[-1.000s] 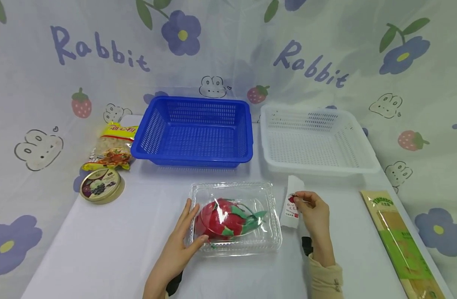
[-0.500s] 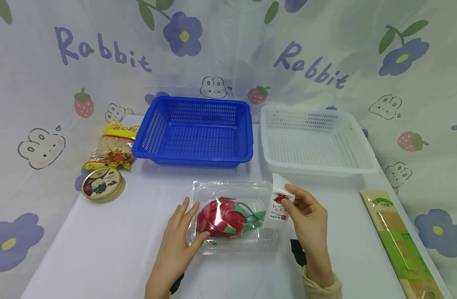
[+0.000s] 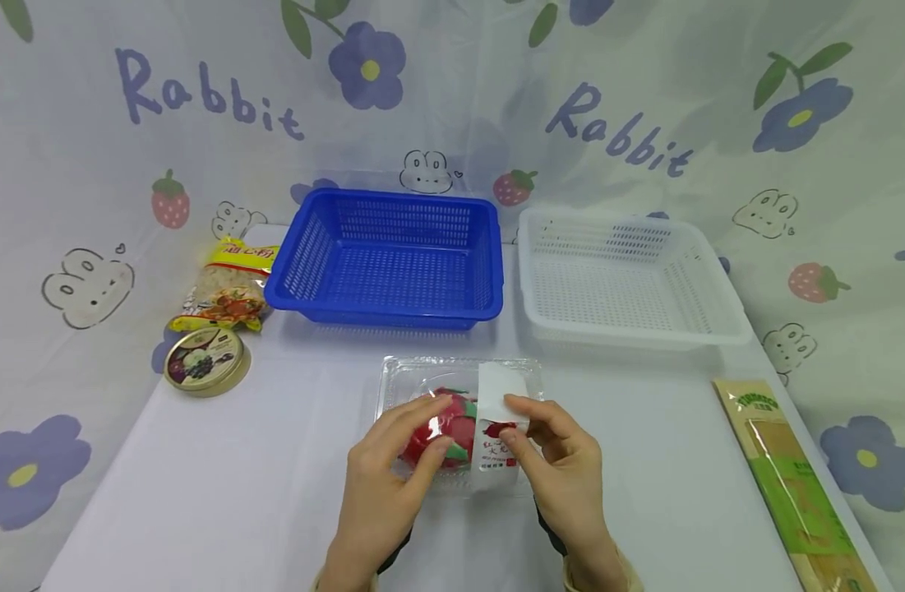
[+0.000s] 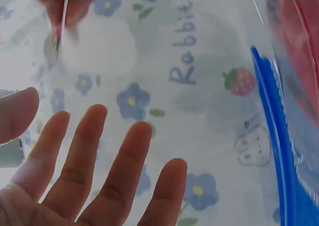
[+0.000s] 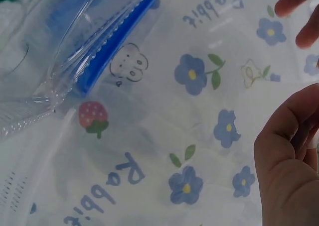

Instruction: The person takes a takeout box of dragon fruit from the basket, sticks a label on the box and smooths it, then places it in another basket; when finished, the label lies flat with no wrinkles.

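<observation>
Holding: the right hand (image 3: 563,460) pinched a white label sticker (image 3: 499,423) between thumb and fingertips, the sticker standing over the lid of the clear clamshell box (image 3: 400,378).
Left hand: the left hand (image 3: 389,469) lay with straight, spread fingers on the box lid, at 9 o'clock of the sticker and just beside it; the left wrist view showed the fingers (image 4: 124,171) apart and gripping nothing.
Hands together: the two hands sat close, side by side over the near half of the box, not touching each other.
Sticker: upright and slightly tilted, red print on its lower half, its upper half blank white; whether it touched the lid could not be told.
Box contents: a red dragon fruit (image 3: 452,423) with green scales lay inside the closed box, partly hidden by both hands and the sticker.
Box place: near the table's middle, at 6 o'clock of the blue basket (image 3: 385,259) and well apart from it.
White basket: the white basket (image 3: 622,275) stood at 3 o'clock of the blue one, just beside it.
Left side: a yellow snack bag (image 3: 226,284) lay at 9 o'clock of the blue basket, with a round tin (image 3: 204,362) at 6 o'clock of the bag, touching or nearly so.
Right side: a long green and tan packet (image 3: 792,481) lay along the table's right edge, at 3 o'clock of the hands and well apart.
Surface: a white table (image 3: 237,477) with a printed "Rabbit" cloth (image 3: 644,107) hung behind it.
</observation>
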### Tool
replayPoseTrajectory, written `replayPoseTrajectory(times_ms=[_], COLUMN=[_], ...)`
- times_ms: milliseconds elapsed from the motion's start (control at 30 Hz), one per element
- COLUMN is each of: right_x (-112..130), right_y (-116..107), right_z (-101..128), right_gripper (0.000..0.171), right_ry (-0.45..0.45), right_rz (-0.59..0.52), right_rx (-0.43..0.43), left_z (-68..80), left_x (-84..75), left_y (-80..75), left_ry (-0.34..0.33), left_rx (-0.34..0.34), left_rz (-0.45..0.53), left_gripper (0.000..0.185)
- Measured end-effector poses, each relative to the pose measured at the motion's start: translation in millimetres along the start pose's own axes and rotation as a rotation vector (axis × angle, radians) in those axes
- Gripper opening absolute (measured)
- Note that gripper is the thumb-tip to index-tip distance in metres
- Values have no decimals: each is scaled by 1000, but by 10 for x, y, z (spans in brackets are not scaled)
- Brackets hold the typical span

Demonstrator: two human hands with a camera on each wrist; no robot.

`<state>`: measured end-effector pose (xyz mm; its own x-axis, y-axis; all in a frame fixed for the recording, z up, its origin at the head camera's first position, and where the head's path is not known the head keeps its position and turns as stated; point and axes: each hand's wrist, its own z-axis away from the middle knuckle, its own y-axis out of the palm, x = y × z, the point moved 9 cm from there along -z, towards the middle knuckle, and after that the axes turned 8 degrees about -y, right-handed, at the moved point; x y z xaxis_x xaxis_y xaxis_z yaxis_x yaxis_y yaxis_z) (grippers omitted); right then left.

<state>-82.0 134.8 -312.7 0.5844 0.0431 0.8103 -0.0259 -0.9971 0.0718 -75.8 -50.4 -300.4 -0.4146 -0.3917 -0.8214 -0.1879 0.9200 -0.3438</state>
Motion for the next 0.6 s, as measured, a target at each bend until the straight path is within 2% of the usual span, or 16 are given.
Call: replayPoseTrajectory(times_ms=[167, 267, 467, 600], right_x=[50, 47, 9, -2], right_y=[99, 119, 124, 114], right_z=[41, 56, 74, 85], right_gripper=[36, 35, 33, 33], right_ry=[-47, -43, -14, -28], right_rz=[43, 67, 100, 60], right_rx=[51, 66, 81, 98], left_z=[-15, -18, -9, 6], left_x=[-49, -34, 19, 19], left_y=[104, 141, 225, 273], left_ry=[50, 60, 13, -4], left_rx=[-12, -13, 15, 40], left_rz=[34, 46, 35, 35], left_gripper=[32, 27, 18, 16])
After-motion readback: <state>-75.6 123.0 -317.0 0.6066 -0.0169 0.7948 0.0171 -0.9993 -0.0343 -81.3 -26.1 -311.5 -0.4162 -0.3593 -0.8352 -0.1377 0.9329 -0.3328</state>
